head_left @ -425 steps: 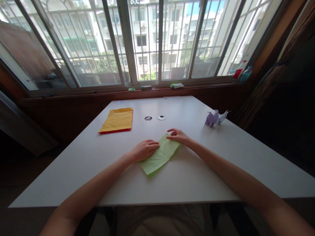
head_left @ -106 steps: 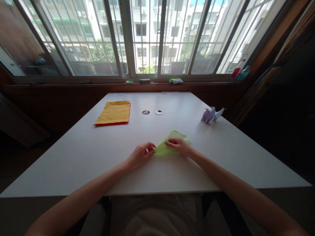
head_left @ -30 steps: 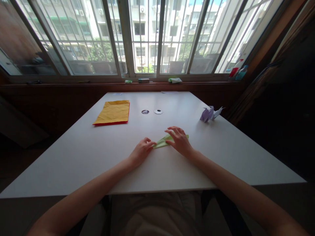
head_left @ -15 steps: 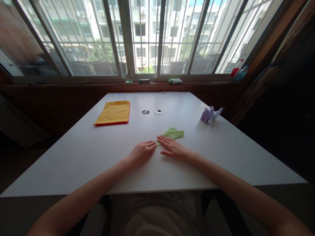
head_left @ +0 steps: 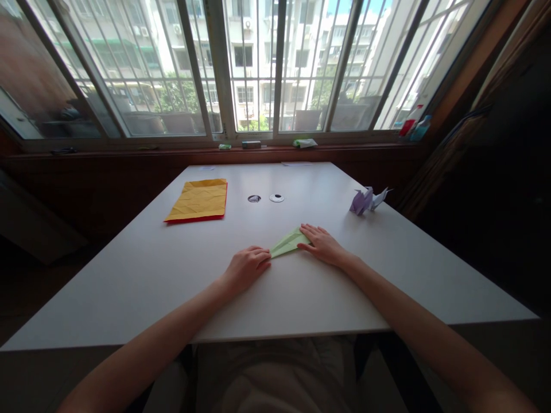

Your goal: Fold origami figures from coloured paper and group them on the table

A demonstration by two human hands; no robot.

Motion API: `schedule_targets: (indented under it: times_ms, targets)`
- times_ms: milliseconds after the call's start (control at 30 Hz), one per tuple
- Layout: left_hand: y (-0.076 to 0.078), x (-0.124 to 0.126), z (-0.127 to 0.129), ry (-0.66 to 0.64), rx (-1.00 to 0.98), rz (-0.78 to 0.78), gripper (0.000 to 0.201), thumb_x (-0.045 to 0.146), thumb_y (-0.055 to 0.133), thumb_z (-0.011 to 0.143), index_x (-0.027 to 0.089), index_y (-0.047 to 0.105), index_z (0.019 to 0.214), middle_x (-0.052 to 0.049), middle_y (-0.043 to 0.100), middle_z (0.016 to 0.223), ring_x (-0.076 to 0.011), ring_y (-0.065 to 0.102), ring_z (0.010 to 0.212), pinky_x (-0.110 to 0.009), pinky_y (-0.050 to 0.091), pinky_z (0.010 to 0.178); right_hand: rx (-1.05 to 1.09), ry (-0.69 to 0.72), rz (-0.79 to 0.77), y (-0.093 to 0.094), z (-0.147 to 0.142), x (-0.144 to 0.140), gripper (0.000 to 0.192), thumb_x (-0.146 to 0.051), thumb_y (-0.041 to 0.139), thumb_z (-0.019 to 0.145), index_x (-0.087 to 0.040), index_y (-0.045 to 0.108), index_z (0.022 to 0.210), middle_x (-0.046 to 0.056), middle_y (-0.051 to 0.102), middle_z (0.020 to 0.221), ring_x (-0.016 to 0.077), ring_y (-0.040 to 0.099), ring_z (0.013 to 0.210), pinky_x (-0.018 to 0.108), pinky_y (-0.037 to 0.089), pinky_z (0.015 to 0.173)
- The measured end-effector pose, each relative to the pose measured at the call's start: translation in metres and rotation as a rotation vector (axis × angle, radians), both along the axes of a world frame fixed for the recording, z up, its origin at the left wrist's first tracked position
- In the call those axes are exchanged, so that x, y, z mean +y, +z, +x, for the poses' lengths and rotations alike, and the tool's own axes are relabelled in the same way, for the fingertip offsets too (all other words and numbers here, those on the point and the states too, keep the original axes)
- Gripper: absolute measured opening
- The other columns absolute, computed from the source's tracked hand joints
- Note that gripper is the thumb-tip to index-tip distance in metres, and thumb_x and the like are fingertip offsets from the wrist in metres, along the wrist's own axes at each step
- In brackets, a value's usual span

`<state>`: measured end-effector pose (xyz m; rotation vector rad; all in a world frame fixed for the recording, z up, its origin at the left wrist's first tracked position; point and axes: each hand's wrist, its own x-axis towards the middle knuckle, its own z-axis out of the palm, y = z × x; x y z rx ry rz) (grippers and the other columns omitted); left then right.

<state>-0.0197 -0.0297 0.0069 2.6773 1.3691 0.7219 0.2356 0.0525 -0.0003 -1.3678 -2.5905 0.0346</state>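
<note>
A light green sheet of origami paper (head_left: 284,244), folded into a long narrow shape, lies on the white table in front of me. Its pointed left tip is under the fingertips of my left hand (head_left: 248,267), which is closed with fingers together at that point. Across the paper's right end rests my right hand (head_left: 323,245), fingers stretched out flat and thumb apart at the lower edge. This hand covers the right end of the paper.
Yellow paper (head_left: 198,199) over a red layer lies at the left on the white table (head_left: 142,287). Folded purple (head_left: 361,201) and pale paper figures (head_left: 379,198) stand at the right. Two round table inserts (head_left: 276,198) are behind my hands. Small items line the windowsill.
My right hand has slid right along the green paper, uncovering its middle. The paper now looks narrower, its upper part folded down. My left hand stays at the tip.
</note>
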Motion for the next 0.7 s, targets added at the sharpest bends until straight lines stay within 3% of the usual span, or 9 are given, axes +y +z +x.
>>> schedule_targets:
  times_ms: [133, 333, 500, 700]
  targets:
    - [-0.001, 0.002, -0.005, 0.071, -0.042, -0.013, 0.019, 0.024, 0.046, 0.081, 0.024, 0.061, 0.093, -0.002, 0.065, 0.087, -0.0153, 0.057, 0.085, -0.026, 0.046, 0.073, 0.072, 0.051, 0.138, 0.006, -0.005, -0.01, 0.058, -0.053, 0.034, 0.082, -0.014, 0.042, 0.124, 0.013, 0.043, 0.128, 0.0235, 0.038, 0.12, 0.042, 0.029, 0.1]
    - [-0.004, 0.006, -0.006, 0.102, -0.149, -0.044, 0.023, 0.018, 0.044, 0.08, 0.021, 0.062, 0.095, -0.004, 0.063, 0.084, -0.0138, 0.058, 0.078, -0.024, 0.045, 0.073, 0.244, 0.241, 0.399, 0.018, -0.016, -0.024, 0.036, -0.032, 0.046, 0.083, -0.02, 0.046, 0.117, 0.007, 0.053, 0.12, 0.0197, 0.043, 0.115, 0.042, 0.029, 0.099]
    - [-0.006, 0.008, -0.005, 0.101, -0.221, -0.098, 0.031, 0.014, 0.045, 0.076, 0.022, 0.059, 0.102, -0.003, 0.061, 0.086, -0.0133, 0.057, 0.078, -0.024, 0.045, 0.074, 0.352, 0.405, 0.448, 0.02, -0.031, -0.038, 0.017, -0.02, 0.045, 0.083, -0.021, 0.058, 0.094, 0.004, 0.063, 0.099, 0.0166, 0.052, 0.098, 0.034, 0.04, 0.085]
    - [-0.005, 0.006, -0.006, 0.026, -0.218, -0.114, 0.037, 0.014, 0.045, 0.078, 0.027, 0.054, 0.111, -0.002, 0.061, 0.09, -0.0132, 0.056, 0.082, -0.024, 0.045, 0.076, 0.321, 0.349, 0.419, 0.021, -0.034, -0.043, 0.016, -0.024, 0.044, 0.084, -0.021, 0.06, 0.088, 0.005, 0.061, 0.086, 0.0175, 0.051, 0.083, 0.033, 0.04, 0.077]
